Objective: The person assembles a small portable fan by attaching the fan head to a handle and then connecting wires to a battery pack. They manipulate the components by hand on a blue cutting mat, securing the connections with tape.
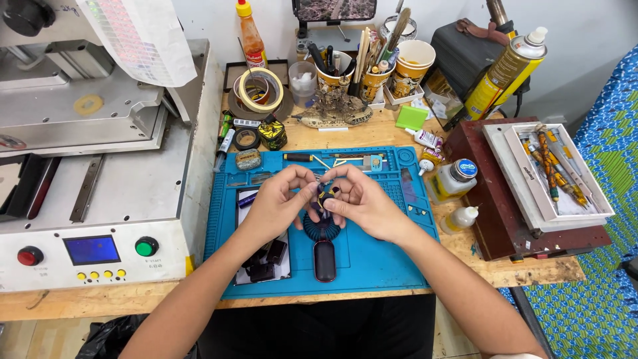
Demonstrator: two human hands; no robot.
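Small dark part point(325, 195), with a yellow spot, is pinched between the fingertips of the left hand point(276, 203) and the right hand point(364, 199), held above the blue work mat point(379, 256). Both hands' fingers are drawn narrowly together around it. Just below, a round ribbed dark piece point(321, 229) and an oval black case point(324, 260) are seen on the mat. A white machine point(100, 219) is set to the left.

table point(372, 133): wooden, worn edge
centre: blue work mat point(385, 259)
left: grey machine point(100, 199)
right: dark red box point(498, 199)
back: tape rolls point(258, 93), paper cups point(409, 70)
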